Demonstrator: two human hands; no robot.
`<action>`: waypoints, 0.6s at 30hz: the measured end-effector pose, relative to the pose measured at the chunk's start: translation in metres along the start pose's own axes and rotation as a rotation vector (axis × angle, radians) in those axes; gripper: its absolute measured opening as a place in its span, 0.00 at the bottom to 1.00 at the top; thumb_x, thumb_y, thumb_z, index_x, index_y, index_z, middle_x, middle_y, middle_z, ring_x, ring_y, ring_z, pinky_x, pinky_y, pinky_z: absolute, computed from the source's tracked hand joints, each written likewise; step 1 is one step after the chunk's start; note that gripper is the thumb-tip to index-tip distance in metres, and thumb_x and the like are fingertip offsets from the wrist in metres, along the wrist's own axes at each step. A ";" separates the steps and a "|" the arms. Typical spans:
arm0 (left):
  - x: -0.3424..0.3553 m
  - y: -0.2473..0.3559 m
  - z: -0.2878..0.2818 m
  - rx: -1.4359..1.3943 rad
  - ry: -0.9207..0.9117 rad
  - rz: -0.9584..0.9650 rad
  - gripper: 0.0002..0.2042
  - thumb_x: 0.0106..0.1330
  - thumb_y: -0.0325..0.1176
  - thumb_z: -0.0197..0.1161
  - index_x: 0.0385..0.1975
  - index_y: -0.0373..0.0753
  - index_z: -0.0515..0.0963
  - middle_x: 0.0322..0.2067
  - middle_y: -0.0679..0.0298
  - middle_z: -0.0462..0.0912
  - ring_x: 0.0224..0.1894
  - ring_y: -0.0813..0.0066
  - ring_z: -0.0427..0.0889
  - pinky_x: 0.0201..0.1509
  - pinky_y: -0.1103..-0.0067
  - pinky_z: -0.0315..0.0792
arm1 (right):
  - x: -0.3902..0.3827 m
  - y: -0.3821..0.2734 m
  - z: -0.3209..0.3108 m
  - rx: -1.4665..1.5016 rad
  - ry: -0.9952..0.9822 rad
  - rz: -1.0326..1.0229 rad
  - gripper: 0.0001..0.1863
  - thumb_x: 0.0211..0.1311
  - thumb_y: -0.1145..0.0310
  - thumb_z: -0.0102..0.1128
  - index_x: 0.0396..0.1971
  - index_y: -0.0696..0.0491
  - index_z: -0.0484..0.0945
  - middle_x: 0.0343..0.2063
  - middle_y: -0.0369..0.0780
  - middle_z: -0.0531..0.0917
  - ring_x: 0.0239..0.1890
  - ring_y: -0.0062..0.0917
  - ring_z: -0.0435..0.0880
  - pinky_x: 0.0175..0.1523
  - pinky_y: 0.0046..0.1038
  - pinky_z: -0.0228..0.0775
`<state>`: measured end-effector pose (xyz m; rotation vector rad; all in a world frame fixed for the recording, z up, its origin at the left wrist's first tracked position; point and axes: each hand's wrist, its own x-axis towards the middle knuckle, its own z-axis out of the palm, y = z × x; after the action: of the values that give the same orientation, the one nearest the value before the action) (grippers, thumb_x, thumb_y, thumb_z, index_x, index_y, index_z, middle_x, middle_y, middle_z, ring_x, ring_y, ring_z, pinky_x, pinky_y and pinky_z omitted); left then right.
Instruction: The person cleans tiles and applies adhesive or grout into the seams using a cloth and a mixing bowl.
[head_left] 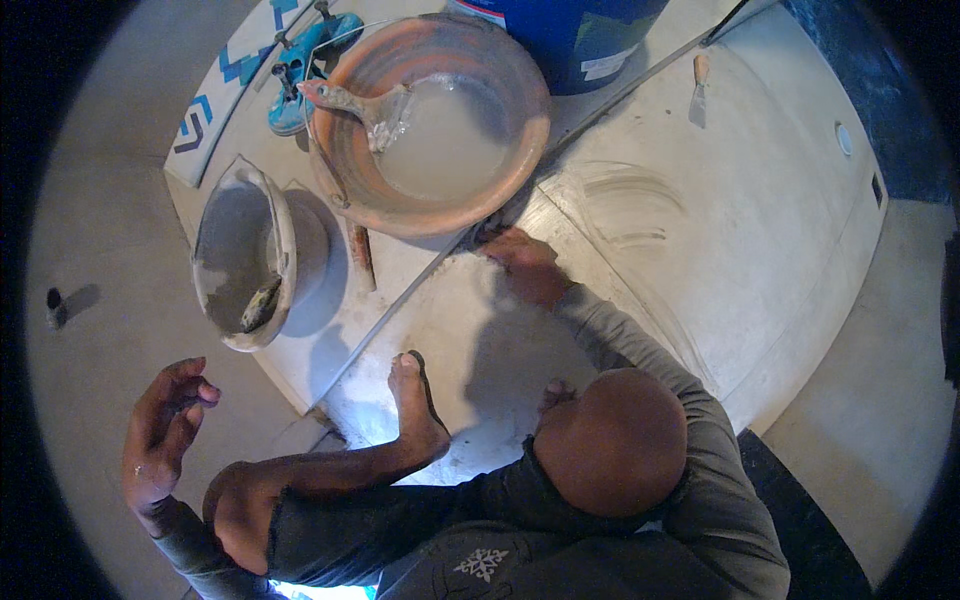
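Note:
My right hand point(525, 262) reaches down to the pale, smeared floor panel point(600, 330), close to the foot of a large orange bucket point(437, 215). Its fingers are bent round something small and dark that I cannot make out. Raised above my left knee, my left hand point(165, 430) holds nothing; its fingers are loosely curved and apart. Cloudy water point(445, 150) stands in the orange bucket, and a wet brush point(365, 104) rests inside against its rim. By its lower left side lies a reddish handle point(361, 258), whose other end is hidden.
A smaller pale bucket point(287, 250) with a dark object point(261, 303) inside stands left. Farther off are a teal tool point(290, 95), a patterned white board point(215, 110) and a blue bucket point(580, 45). A scraper point(699, 92) lies far right. A long straight seam point(385, 310) crosses the panels.

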<state>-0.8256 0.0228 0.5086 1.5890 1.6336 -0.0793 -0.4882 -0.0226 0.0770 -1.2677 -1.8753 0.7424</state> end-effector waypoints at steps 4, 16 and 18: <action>-0.003 0.008 0.003 -0.003 -0.021 0.024 0.23 0.61 0.34 0.58 0.55 0.32 0.66 0.37 0.61 0.75 0.43 0.72 0.73 0.51 0.77 0.65 | -0.002 -0.008 -0.007 -0.055 -0.069 -0.141 0.20 0.45 0.79 0.55 0.43 0.57 0.76 0.40 0.45 0.78 0.44 0.40 0.76 0.50 0.34 0.69; -0.022 0.007 0.006 0.045 -0.004 0.090 0.21 0.60 0.25 0.55 0.54 0.31 0.68 0.38 0.59 0.77 0.44 0.71 0.75 0.53 0.75 0.67 | -0.043 -0.027 -0.127 -0.002 -0.616 0.203 0.14 0.47 0.77 0.59 0.37 0.57 0.81 0.39 0.45 0.82 0.38 0.40 0.81 0.45 0.36 0.73; -0.017 0.007 0.006 0.111 -0.057 0.116 0.21 0.60 0.26 0.55 0.55 0.32 0.68 0.38 0.59 0.78 0.45 0.71 0.76 0.54 0.74 0.66 | -0.036 -0.045 -0.188 0.220 -0.502 0.506 0.16 0.43 0.77 0.63 0.37 0.58 0.82 0.43 0.44 0.82 0.40 0.34 0.82 0.47 0.31 0.73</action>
<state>-0.8198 0.0073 0.5183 1.7463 1.5129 -0.1554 -0.3471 -0.0614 0.2077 -1.5251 -1.7797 1.6141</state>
